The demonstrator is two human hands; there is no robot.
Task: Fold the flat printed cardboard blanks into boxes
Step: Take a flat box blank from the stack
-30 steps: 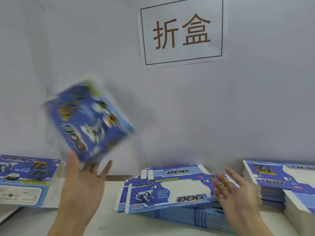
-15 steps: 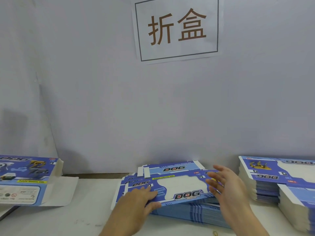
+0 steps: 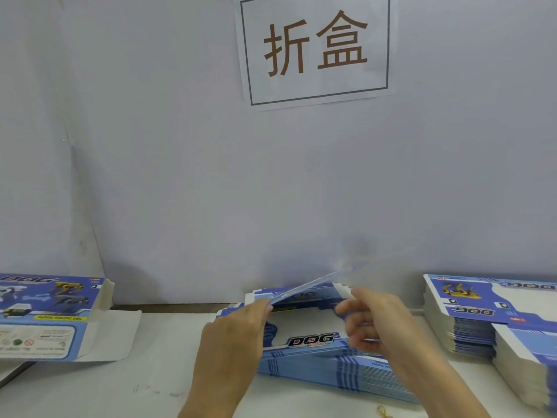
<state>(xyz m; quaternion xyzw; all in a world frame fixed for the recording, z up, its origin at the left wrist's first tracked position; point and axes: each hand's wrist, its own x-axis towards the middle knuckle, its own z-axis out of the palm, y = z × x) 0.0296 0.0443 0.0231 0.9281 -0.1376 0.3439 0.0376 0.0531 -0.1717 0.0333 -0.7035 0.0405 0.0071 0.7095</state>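
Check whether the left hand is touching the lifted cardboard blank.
Touching. The head view shows the left hand pinching the near left corner of the lifted blank, which tilts up above the middle stack.

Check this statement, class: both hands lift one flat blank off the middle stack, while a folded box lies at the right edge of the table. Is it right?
One detail is wrong. The head view shows the folded box at the left edge; more flat blanks sit at the right. The left hand and right hand do lift one blank off the middle stack.

box [image 3: 45,318] left, blank stack [image 3: 331,369] ctr, 2nd stack [image 3: 482,321] right
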